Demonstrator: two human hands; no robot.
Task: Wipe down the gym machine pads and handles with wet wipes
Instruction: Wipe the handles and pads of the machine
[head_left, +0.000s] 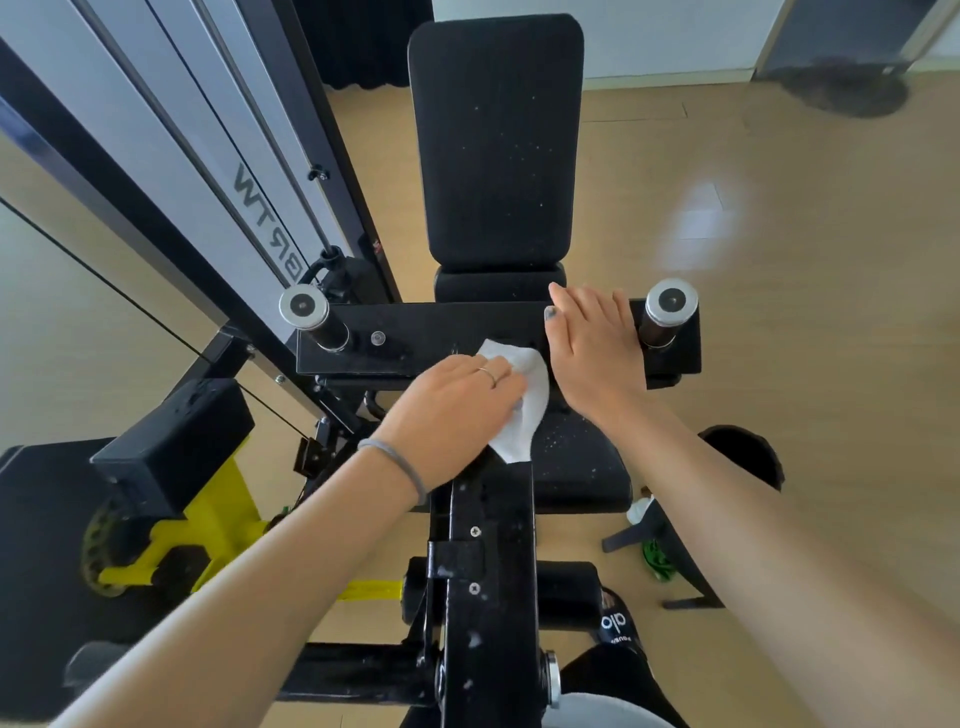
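A black gym machine fills the middle of the head view, with a long back pad (496, 140) running away from me and a dusty seat pad (576, 467) below it. A black crossbar (415, 338) runs between two chrome-capped handles, the left handle (311, 314) and the right handle (667, 312). My left hand (449, 402) presses a white wet wipe (524, 410) against the crossbar and the central frame post (491, 545). My right hand (597, 348) lies flat on the crossbar beside the right handle, fingers straight.
A white weight-stack tower (208, 156) with cables stands at the left. A yellow and black frame part (208, 525) sits at lower left. A black stand (670, 551) and a green item (655, 558) are on the wooden floor at right. My sandalled foot (618, 623) is below.
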